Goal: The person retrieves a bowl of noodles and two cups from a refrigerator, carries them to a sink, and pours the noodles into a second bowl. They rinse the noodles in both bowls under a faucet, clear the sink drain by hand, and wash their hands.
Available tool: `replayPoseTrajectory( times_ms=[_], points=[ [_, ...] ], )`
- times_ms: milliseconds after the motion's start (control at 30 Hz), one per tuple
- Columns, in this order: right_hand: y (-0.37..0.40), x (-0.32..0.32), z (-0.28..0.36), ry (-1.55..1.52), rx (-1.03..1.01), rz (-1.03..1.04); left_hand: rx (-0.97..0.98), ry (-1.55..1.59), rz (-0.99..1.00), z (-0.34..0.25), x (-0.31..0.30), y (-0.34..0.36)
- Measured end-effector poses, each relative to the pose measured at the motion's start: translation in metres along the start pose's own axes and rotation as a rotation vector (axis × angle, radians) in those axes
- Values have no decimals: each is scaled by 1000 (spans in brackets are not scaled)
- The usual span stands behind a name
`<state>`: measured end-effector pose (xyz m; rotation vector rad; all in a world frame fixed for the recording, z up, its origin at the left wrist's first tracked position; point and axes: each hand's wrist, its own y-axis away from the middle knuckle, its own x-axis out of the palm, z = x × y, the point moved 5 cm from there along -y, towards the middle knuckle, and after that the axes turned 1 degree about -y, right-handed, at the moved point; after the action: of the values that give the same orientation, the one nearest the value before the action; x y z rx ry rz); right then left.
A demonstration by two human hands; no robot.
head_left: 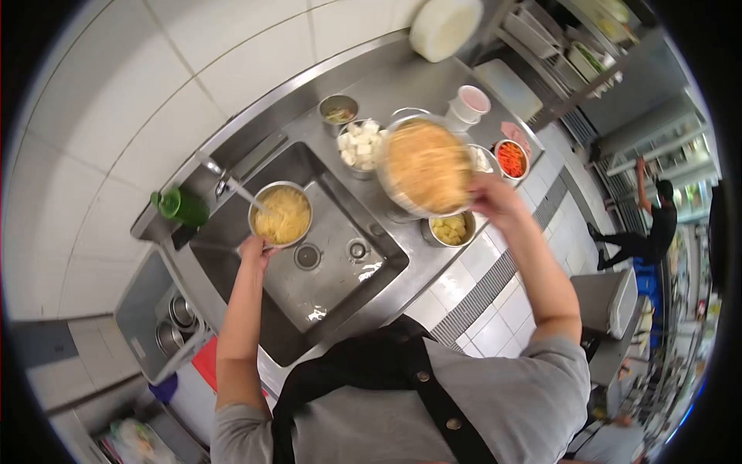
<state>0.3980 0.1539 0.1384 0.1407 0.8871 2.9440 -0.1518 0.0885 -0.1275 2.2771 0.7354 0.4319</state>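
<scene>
My left hand [256, 249] grips the rim of a round metal bowl [310, 223] above the sink. Yellow shreds [280, 220] fill it, and the faucet [226, 179] reaches over it. My right hand [495, 199] is closed on the right edge of a larger metal bowl [389, 193], which is smeared by motion. It is heaped with orange-yellow shreds [430, 165] and tilted toward me over the counter. Just behind it stands a container of white cubes [361, 145]. A metal pot of pale yellow chunks [450, 230] sits below it, near the counter's front edge.
The steel sink [325, 290] has a drain at its bottom. On the counter [309, 127] are a small metal cup [338, 109], white tubs [468, 106] and a bowl of orange pieces [511, 158]. A green bottle [182, 207] lies left of the faucet. Another person [657, 224] stands far right.
</scene>
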Motion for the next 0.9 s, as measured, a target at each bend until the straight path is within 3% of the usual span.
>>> replayPoseTrajectory(
  times_ms=[100, 233, 333, 367, 400, 500, 667, 800, 867, 900],
  points=[
    [7, -99, 42, -70, -106, -180, -59, 132, 42, 5, 10, 14],
    [-23, -206, 92, -282, -222, -262, -130, 244, 65, 13, 19, 22],
    [-73, -261, 113, -316, -315, -425, -158, 319, 50, 16, 11, 10],
    [-108, -290, 108, -327, -303, -493, -168, 349, 38, 16, 0, 0],
    [-104, -269, 113, -306, -313, -585, -162, 356, 41, 14, -3, -5],
    [-203, -332, 87, -364, -221, -675, -92, 450, 19, 0, -2, 4],
    [-297, -367, 27, -476, -128, -569, -17, 475, -91, -18, -3, 29],
    [-328, -355, -1, -429, -145, -499, 49, 517, -77, -21, -16, 79],
    [-347, -376, -26, -475, -126, -318, 41, 504, -121, -13, -32, 73],
    [-343, -378, -30, -433, -69, -353, 37, 499, -146, -8, -42, 70]
  ],
)
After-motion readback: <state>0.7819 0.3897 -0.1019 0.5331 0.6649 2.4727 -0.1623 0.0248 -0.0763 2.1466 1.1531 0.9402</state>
